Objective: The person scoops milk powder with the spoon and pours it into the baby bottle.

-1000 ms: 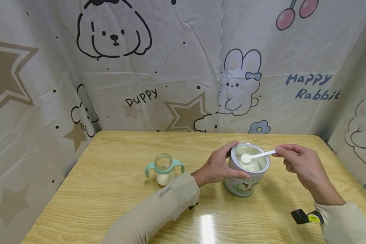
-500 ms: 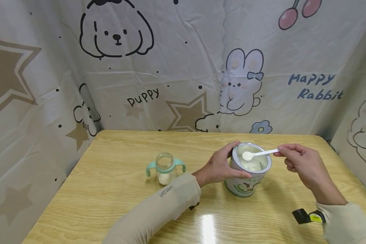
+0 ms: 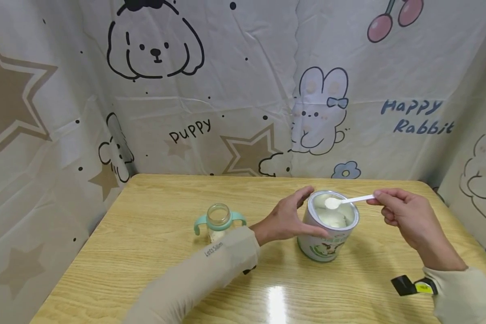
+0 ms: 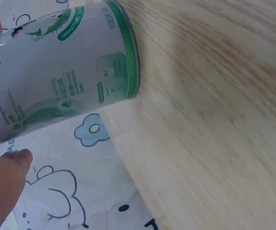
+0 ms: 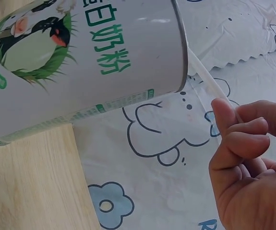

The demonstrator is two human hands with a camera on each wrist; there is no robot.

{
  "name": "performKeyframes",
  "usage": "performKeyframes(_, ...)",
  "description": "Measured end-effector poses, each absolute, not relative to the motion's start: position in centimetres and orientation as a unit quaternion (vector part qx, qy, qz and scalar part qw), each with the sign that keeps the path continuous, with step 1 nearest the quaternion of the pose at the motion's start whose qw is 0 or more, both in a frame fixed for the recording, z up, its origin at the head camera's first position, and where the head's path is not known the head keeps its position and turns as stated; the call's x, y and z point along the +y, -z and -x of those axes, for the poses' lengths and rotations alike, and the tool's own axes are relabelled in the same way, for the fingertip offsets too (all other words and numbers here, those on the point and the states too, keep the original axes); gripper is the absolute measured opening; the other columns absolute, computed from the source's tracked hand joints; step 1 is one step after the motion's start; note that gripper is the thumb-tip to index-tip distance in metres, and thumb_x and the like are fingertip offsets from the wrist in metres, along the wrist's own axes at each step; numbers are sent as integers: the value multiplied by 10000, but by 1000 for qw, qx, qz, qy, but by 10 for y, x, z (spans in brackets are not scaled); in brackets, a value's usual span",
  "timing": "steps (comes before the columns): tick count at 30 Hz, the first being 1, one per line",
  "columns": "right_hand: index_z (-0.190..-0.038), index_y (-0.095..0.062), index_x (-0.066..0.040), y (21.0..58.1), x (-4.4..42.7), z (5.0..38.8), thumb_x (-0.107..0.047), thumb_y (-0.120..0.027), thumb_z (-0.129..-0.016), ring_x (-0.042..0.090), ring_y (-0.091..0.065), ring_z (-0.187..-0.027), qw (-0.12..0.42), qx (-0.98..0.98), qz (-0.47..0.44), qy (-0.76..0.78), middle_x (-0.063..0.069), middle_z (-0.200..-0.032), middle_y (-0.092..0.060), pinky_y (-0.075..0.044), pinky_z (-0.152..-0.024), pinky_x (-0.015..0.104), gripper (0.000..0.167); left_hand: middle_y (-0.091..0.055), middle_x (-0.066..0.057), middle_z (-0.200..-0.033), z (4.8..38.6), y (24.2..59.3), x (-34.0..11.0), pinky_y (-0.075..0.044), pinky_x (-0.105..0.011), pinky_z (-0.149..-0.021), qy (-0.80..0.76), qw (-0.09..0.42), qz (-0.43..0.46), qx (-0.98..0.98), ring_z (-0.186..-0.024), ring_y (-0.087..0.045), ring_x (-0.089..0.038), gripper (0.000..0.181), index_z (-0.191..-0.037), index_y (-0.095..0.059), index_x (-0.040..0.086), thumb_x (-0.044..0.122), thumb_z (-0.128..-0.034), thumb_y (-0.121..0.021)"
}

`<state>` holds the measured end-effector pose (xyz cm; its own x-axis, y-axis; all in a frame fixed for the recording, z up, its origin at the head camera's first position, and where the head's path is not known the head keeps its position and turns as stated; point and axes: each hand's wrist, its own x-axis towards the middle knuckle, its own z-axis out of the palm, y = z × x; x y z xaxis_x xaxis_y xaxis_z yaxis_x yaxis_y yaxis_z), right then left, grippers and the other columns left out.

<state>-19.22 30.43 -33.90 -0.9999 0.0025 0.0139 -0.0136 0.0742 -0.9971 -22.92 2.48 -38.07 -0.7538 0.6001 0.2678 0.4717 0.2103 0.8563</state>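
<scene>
A white milk powder can [image 3: 326, 245] with green print stands on the table, its top uncovered and pale powder [image 3: 332, 219] inside. My left hand [image 3: 287, 218] is spread around its left side, the thumb in front and the fingers behind. In the left wrist view, a gap shows between the can [image 4: 66, 67] and the fingertips [image 4: 22, 158]. My right hand [image 3: 407, 220] pinches the handle end of a white scoop [image 3: 356, 199]. The scoop's bowl, full of powder, is over the can's opening. In the right wrist view the can hides that bowl.
A baby bottle [image 3: 218, 218] with mint-green handles stands left of the can, uncapped, with powder in it; my left sleeve [image 3: 202, 265] partly covers it. A printed cloth [image 3: 210, 99] hangs behind the wooden table [image 3: 158, 207] and along its sides.
My left hand has eased slightly left, its fingers coming away from the can. My right hand has shifted the filled scoop a little up and right over the opening.
</scene>
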Motion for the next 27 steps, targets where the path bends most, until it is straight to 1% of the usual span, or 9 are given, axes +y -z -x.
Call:
performKeyframes(4, -916, -711, -166, 337, 304, 192, -164, -623, -1006, 75, -454, -571, 6, -722, -12, -692, -58, -831, -732, -400, -453, 184, 126, -338, -95, -1587, 228, 378, 19, -314, -212, -1141, -529, 81, -315, 783, -1439, -326, -135, 1034, -1556, -297, 50, 193, -739, -915)
performKeyframes(5, -917, -711, -163, 337, 304, 192, -164, -624, -1005, 76, -452, -569, 5, -720, -14, -694, -56, -831, -732, -397, -452, 184, 124, -331, -104, -1590, 227, 377, 18, -315, -209, -1139, -531, 84, -311, 784, -1442, -324, -146, 1039, -1560, -287, 46, 187, -742, -913)
performKeyframes(10, -919, -711, -157, 335, 303, 193, -161, -633, -1000, 84, -450, -568, 5, -709, -15, -705, -47, -826, -731, -392, -454, 187, 113, -324, -90, -1596, 226, 373, 13, -317, -207, -1137, -532, 93, -300, 786, -1446, -324, -167, 1036, -1563, -281, 46, 182, -750, -907)
performKeyframes(16, -921, -711, -142, 332, 302, 193, -149, -628, -1002, 73, -461, -570, 3, -695, -26, -718, -35, -834, -734, -399, -455, 178, 116, -331, -72, -1594, 226, 368, 6, -330, -213, -1131, -539, 100, -286, 786, -1444, -330, -162, 1030, -1561, -289, 52, 175, -746, -908)
performKeyframes(27, -935, -707, -142, 327, 295, 196, -159, -641, -995, 65, -472, -580, 7, -697, -33, -717, -33, -838, -735, -412, -461, 172, 90, -352, -40, -1585, 226, 362, -9, -346, -255, -1138, -559, 109, -258, 780, -1437, -345, -146, 1006, -1553, -316, 76, 147, -742, -908)
